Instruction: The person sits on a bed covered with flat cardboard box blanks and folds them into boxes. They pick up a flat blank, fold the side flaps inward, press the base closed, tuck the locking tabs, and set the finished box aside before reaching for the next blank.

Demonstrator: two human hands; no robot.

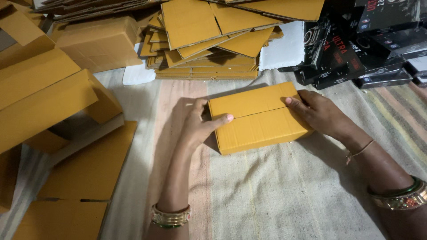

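Observation:
A small yellow-brown cardboard box (258, 118) lies on a striped cloth, its two top flaps folded shut and meeting at a seam across the middle. My left hand (195, 121) grips the box's left end, thumb pressing on the top near the seam. On the right end rests my right hand (318, 113), its thumb also on the top by the seam. Both wrists wear bangles.
Flat folded cardboard blanks (209, 35) are stacked behind the box. Assembled and open cartons (44, 89) crowd the left side, with flat sheets (89, 169) at lower left. Black printed product boxes (356, 49) pile at the upper right beside a white foam slab (282, 51).

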